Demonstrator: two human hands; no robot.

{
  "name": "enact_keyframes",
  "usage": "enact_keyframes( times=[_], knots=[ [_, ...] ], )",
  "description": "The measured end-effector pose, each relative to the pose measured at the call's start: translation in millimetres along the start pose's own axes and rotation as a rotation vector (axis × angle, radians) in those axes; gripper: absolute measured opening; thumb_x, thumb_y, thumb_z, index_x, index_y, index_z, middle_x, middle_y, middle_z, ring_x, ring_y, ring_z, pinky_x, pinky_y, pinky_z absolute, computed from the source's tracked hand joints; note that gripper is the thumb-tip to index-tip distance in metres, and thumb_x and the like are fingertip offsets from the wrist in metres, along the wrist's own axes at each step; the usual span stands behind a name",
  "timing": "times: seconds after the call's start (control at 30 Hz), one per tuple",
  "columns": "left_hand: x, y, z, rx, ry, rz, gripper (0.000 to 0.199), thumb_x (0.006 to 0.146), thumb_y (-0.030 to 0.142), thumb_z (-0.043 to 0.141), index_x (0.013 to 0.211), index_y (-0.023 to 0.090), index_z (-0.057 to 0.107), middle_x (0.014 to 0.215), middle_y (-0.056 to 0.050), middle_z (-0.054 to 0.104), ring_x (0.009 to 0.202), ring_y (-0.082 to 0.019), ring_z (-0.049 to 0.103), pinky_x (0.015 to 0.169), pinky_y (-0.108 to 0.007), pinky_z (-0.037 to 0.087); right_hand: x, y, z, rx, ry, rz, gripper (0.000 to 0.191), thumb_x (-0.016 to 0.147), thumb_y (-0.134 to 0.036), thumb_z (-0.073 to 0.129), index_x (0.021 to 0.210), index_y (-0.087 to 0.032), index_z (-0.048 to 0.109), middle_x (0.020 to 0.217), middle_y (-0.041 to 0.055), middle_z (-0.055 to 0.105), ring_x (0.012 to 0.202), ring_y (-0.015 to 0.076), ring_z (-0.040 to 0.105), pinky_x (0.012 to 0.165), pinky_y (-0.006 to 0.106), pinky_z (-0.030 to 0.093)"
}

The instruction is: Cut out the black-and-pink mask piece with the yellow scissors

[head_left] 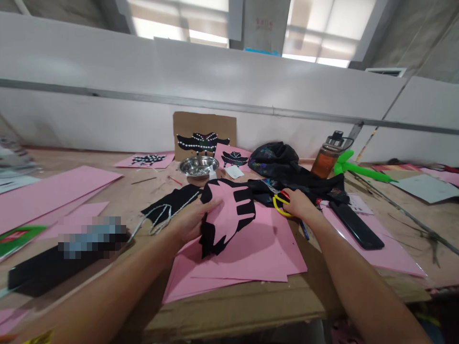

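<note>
My left hand point(195, 217) pinches the left edge of a pink cut-out point(227, 208) that lies against black material point(211, 239), with black showing around its edges and through its slots. It is held over a stack of pink sheets point(265, 248). To the right, my right hand point(299, 203) has its fingers on the yellow and red handles of scissors point(281, 204), whose blades point up and left toward dark cloth. Black fabric with a white twisted cord point(172, 217) lies just left of my left hand.
Behind are a metal bowl point(199, 166), beaded black shapes on a brown board point(204, 119), and a dark patterned cloth point(274, 160). A bottle point(324, 160), green balloon point(369, 173) and black phone point(355, 224) are right. A long black object point(39, 270) lies left.
</note>
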State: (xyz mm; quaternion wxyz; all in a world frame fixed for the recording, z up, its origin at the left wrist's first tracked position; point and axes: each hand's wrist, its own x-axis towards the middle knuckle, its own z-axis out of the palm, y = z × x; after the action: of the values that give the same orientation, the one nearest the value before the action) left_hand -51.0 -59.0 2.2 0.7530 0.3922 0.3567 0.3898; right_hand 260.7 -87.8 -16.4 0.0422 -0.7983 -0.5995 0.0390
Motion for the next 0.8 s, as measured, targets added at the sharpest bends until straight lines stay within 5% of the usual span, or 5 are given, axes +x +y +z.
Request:
enact_keyframes(
  times=[0.3,0.57,0.7,0.8],
  knots=[
    [3.2,-2.3,-3.8,-0.011,0.024,-0.016,0.011,0.078,0.010,0.071,0.089,0.012,0.070,0.065,-0.005,0.072,0.051,-0.017,0.066,0.048,-0.024,0.055,-2.1,20.6,-12.9,0.115,0.058,-0.033,0.061,0.076,-0.033,0.068,0.133,-0.014,0.059,0.122,0.0164,0.068,0.104,0.0291,0.067,0.085,0.032,0.048],
    [5.2,-0.6,1.2,-0.056,0.019,-0.012,0.003,0.081,0.013,0.070,0.084,0.014,0.069,0.070,-0.006,0.074,0.059,-0.018,0.070,0.058,-0.025,0.058,-10.3,23.2,-30.6,0.305,0.186,-0.159,0.053,0.077,-0.014,0.055,0.130,-0.016,0.060,0.123,0.0138,0.068,0.110,0.0288,0.064,0.095,0.034,0.046],
    [6.8,0.1,3.4,-0.082,0.007,-0.017,0.004,0.084,0.016,0.067,0.086,0.013,0.069,0.067,-0.006,0.072,0.058,-0.018,0.069,0.055,-0.025,0.057,-12.6,5.6,-28.8,0.681,0.460,-0.172,0.064,0.071,-0.015,0.057,0.134,-0.017,0.048,0.126,0.0151,0.061,0.117,0.0268,0.057,0.098,0.038,0.047],
    [7.9,2.2,6.3,-0.089,0.005,0.001,0.014,0.086,0.017,0.064,0.097,0.012,0.070,0.072,-0.008,0.074,0.061,-0.019,0.070,0.059,-0.028,0.058,-19.4,-11.6,-29.1,1.133,0.507,-0.225,0.066,0.069,-0.024,0.062,0.130,-0.025,0.039,0.107,0.0069,0.060,0.102,0.0225,0.061,0.087,0.039,0.054]
  ],
)
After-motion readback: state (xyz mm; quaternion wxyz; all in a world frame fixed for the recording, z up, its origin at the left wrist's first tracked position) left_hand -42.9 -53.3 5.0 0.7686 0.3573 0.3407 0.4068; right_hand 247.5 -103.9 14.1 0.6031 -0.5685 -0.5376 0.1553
